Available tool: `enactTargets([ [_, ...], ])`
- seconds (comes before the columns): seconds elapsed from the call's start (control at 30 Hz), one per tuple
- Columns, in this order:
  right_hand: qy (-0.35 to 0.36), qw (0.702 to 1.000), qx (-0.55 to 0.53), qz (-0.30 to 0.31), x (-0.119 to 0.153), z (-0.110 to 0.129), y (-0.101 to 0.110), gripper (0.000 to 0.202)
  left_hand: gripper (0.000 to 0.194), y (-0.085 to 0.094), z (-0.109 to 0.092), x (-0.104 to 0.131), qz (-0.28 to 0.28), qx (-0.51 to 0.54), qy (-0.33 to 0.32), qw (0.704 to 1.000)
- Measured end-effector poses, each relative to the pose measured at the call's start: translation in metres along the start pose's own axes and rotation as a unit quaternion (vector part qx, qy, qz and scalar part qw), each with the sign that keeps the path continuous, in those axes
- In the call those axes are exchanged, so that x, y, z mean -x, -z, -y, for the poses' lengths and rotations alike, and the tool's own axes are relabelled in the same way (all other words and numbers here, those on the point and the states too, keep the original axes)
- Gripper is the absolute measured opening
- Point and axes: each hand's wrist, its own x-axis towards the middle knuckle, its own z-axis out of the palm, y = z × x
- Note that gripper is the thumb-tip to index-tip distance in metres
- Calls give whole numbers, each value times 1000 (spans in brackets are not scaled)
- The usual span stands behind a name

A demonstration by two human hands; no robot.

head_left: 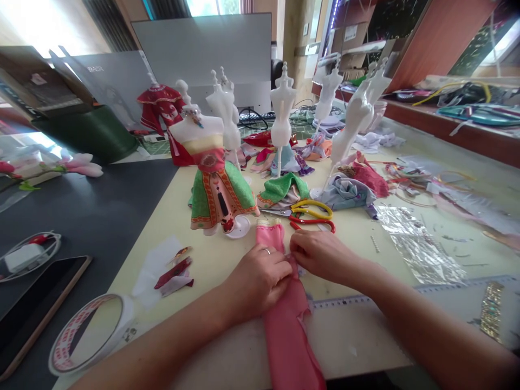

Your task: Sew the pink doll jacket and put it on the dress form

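Observation:
A strip of pink fabric [286, 325] runs up the table from the near edge, its far end trimmed with a pale band. My left hand [260, 276], with a ring on one finger, lies over the strip with its fingers curled down on it. At the strip's right edge my right hand [320, 254] is closed, fingertips pinched on the fabric beside the left fingers. Whether a pin or needle is between them is hidden. Just beyond the hands lie scissors [311, 214] with yellow and red handles. A mini dress form in a green and pink dress [221, 195] stands behind the left hand.
Several bare white dress forms [283, 103] stand at the back among fabric scraps [353, 189]. A tape roll [89, 333] and a phone [40, 314] lie left. To the right are a clear ruler [365, 298], a foil sheet [420, 244] and a beaded strip [491, 309].

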Motion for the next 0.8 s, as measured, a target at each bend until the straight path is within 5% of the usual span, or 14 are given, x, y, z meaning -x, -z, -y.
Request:
enactTargets([
  [0.3, -32, 994, -85, -55, 2, -9, 9, 14, 16, -3, 2, 2, -9, 24, -4, 1000],
  [0.4, 8, 971, -235, 45, 9, -11, 24, 18, 16, 0, 0, 2, -6, 31, 10, 999],
  [0.53, 142, 864, -418, 242, 19, -8, 44, 23, 17, 7, -2, 0, 6, 39, 33, 999],
  [0.63, 178, 825, -451, 290, 22, -4, 48, 23, 18, 9, -2, -1, 11, 52, 35, 998],
  [0.7, 168, 841, -435, 273, 21, -4, 45, 25, 18, 9, -1, 0, 11, 58, 35, 998],
  [0.8, 117, 908, -364, 168, 17, -7, 37, 26, 18, 7, 0, 0, 4, 62, 36, 997],
])
